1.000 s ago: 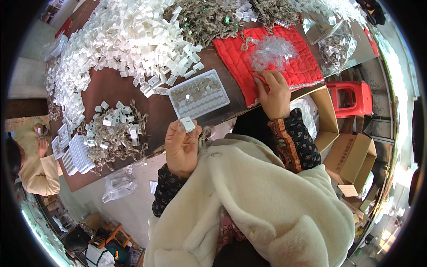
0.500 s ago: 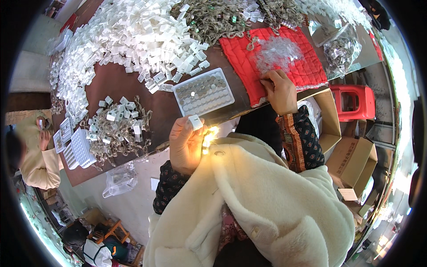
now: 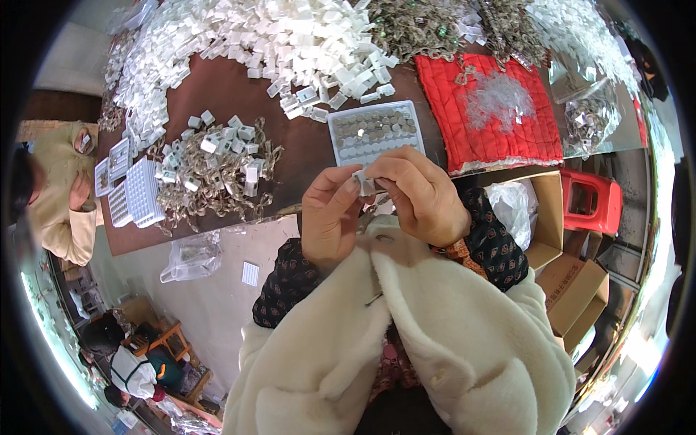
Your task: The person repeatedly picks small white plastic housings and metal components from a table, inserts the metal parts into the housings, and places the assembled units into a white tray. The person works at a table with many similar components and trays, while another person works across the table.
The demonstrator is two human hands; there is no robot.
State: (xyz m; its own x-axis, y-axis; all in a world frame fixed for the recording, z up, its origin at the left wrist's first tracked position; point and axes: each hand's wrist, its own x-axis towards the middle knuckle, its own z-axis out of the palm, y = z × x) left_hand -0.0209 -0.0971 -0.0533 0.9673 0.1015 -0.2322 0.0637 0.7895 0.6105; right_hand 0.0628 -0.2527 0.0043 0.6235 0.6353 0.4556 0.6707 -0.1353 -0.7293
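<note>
A small white plastic box [image 3: 365, 183] is pinched in my left hand [image 3: 328, 217], held in front of my chest at the table edge. My right hand [image 3: 424, 196] meets it there, thumb and fingertips closed at the box's right side. Whatever else those right fingertips grip is too small or hidden to make out. Just beyond my hands lies a white tray [image 3: 336, 138] with rows of round coin cells. Right of the tray, a red quilted cloth [image 3: 442, 94] carries a heap of clear plastic pieces [image 3: 499, 101].
Many white boxes [image 3: 290, 43] are heaped across the far table. Bundled light strings with boxes [image 3: 210, 174] lie at left, beside stacked trays [image 3: 145, 192]. A person in a tan top [image 3: 61, 196] sits far left. Cardboard box [image 3: 549, 210] and red stool [image 3: 602, 203] stand at right.
My right hand has left the red cloth and come over to the white box in my left hand. The bright yellow glow beside my left hand no longer shows.
</note>
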